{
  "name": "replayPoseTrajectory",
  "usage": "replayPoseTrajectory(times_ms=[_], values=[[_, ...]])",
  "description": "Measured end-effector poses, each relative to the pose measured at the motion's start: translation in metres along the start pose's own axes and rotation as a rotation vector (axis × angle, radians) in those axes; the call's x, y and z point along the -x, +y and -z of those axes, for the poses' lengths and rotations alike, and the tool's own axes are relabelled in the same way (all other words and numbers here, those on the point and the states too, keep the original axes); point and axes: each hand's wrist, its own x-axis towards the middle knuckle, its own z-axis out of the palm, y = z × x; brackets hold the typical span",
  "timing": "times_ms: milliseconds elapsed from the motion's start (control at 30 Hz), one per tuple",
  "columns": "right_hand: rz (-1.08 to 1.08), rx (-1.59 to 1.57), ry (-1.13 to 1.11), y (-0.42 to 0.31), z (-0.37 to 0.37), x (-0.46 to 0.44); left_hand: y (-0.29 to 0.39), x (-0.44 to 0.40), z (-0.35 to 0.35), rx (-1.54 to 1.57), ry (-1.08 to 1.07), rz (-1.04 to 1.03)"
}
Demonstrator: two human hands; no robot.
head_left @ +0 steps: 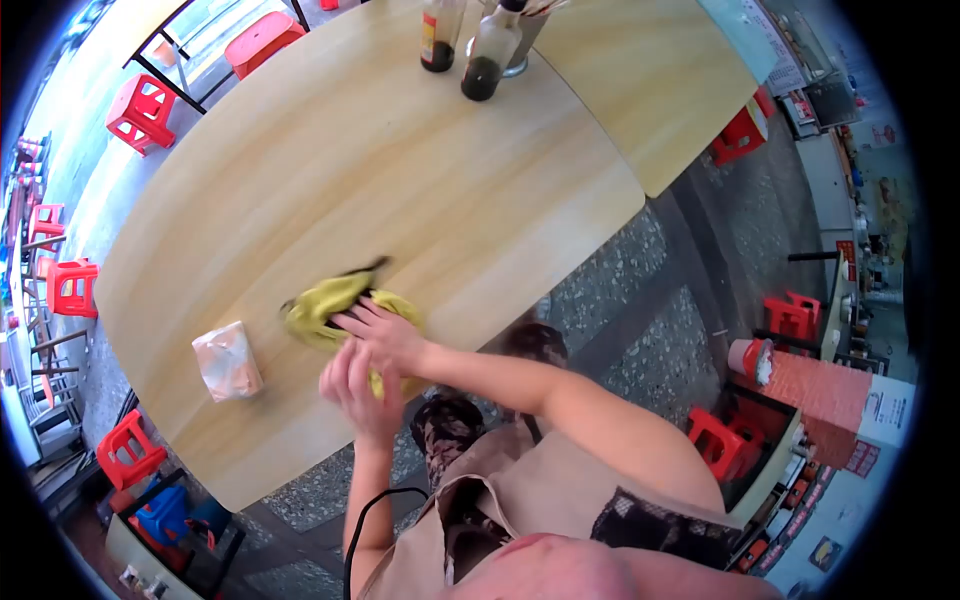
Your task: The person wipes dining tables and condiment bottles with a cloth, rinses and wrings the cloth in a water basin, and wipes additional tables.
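A crumpled yellow cloth (335,303) with dark edges lies on the wood-patterned table (400,160), near its front edge. My right hand (385,335) presses down on the cloth, fingers in its folds. Close against it, my left hand (358,388) has curled fingers, and a bit of yellow cloth shows beside them; its grip is partly hidden. To the left of both hands sits a small plastic-wrapped packet (227,362), apart from the cloth. Slight blur covers the cloth and fingers.
Two sauce bottles (490,60) and a metal container (527,35) stand at the table's far side. A second table (610,90) adjoins at the right. Red stools (142,112) stand around on the speckled floor (620,310).
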Motion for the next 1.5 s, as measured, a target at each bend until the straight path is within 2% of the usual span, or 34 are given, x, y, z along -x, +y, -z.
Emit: replayPoseTrajectory(times_ms=[67, 133, 200, 267, 333, 400, 433, 467, 500, 533, 600, 667, 733, 800, 833, 867, 900, 967, 1000, 1067, 1100, 1167, 1200, 1267, 1333, 1400, 1433, 1500], values=[[0.068, 0.113, 0.075, 0.053, 0.008, -0.017, 0.031, -0.059, -0.035, 0.064, 0.035, -0.046], [-0.008, 0.088, 0.201, 0.123, 0.070, -0.020, 0.059, -0.113, -0.073, 0.114, 0.072, -0.083], [-0.117, 0.210, 0.197, 0.199, 0.153, 0.001, 0.080, -0.161, -0.128, 0.193, 0.096, -0.016], [-0.267, 0.545, 0.247, 0.272, 0.221, 0.053, 0.094, -0.212, -0.189, 0.351, 0.115, 0.089], [-0.457, 0.519, 0.356, 0.322, 0.287, 0.112, 0.092, -0.258, -0.253, 0.513, 0.158, 0.178], [-0.816, 0.083, 0.469, 0.348, 0.327, 0.150, 0.077, -0.284, -0.304, 0.542, 0.194, 0.238], [-0.806, 0.067, 0.446, 0.352, 0.340, 0.151, 0.070, -0.292, -0.323, 0.608, 0.056, 0.353], [-1.001, -0.554, 0.703, 0.351, 0.354, 0.150, 0.069, -0.295, -0.333, 0.680, -0.083, 0.465], [-1.151, -1.201, 0.933, 0.350, 0.367, 0.149, 0.075, -0.296, -0.336, 0.700, -0.066, 0.496], [-1.155, -1.208, 0.910, 0.346, 0.376, 0.148, 0.082, -0.294, -0.336, 0.691, -0.053, 0.511], [-0.910, -2.081, 0.796, 0.325, 0.384, 0.139, 0.099, -0.283, -0.327, 0.764, -0.088, 0.526], [-0.597, -2.365, 0.680, 0.279, 0.401, 0.098, 0.138, -0.267, -0.300, 0.774, -0.020, 0.595], [-0.460, -2.161, 0.661, 0.226, 0.422, 0.059, 0.182, -0.257, -0.261, 0.781, 0.043, 0.650], [-0.434, -1.908, 0.637, 0.192, 0.425, 0.057, 0.223, -0.255, -0.216, 0.598, 0.143, 0.667], [-0.469, -1.513, 0.417, 0.179, 0.424, 0.047, 0.241, -0.253, -0.192, 0.447, 0.174, 0.631], [-0.482, -1.105, 0.216, 0.168, 0.423, 0.034, 0.259, -0.251, -0.167, 0.519, 0.198, 0.564], [-0.236, -0.776, 0.226, 0.157, 0.419, 0.015, 0.269, -0.246, -0.155, 0.634, 0.232, 0.510], [-0.193, -0.709, 0.149, 0.139, 0.415, 0.002, 0.295, -0.233, -0.118, 0.498, 0.237, 0.326], [-0.161, -0.668, 0.167, 0.124, 0.423, -0.007, 0.307, -0.232, -0.095, 0.510, 0.245, 0.319], [-0.296, -0.677, 0.440, 0.073, 0.447, -0.018, 0.321, -0.219, -0.057, 0.411, 0.207, 0.195], [-0.295, -0.665, 0.457, 0.052, 0.452, -0.027, 0.321, -0.217, -0.044, 0.415, 0.239, 0.121], [-0.164, -0.915, 0.984, 0.021, 0.457, -0.041, 0.329, -0.210, -0.011, 0.383, 0.206, 0.120], [-0.166, -0.904, 0.989, 0.011, 0.463, -0.043, 0.334, -0.205, 0.006, 0.337, 0.177, 0.128], [-0.142, -1.062, 0.775, -0.003, 0.478, -0.048, 0.337, -0.190, 0.031, 0.380, 0.158, 0.116], [-0.096, -1.058, 0.761, -0.020, 0.482, -0.049, 0.335, -0.173, 0.050, 0.378, 0.125, 0.166], [-0.243, -1.095, 0.659, -0.031, 0.482, -0.050, 0.326, -0.158, 0.061, 0.357, 0.118, 0.162], [-0.368, -1.193, 0.661, -0.036, 0.486, -0.053, 0.321, -0.148, 0.066, 0.236, 0.095, 0.158], [-0.381, -1.250, 0.592, -0.037, 0.484, -0.050, 0.311, -0.133, 0.072, 0.091, 0.073, 0.148]])
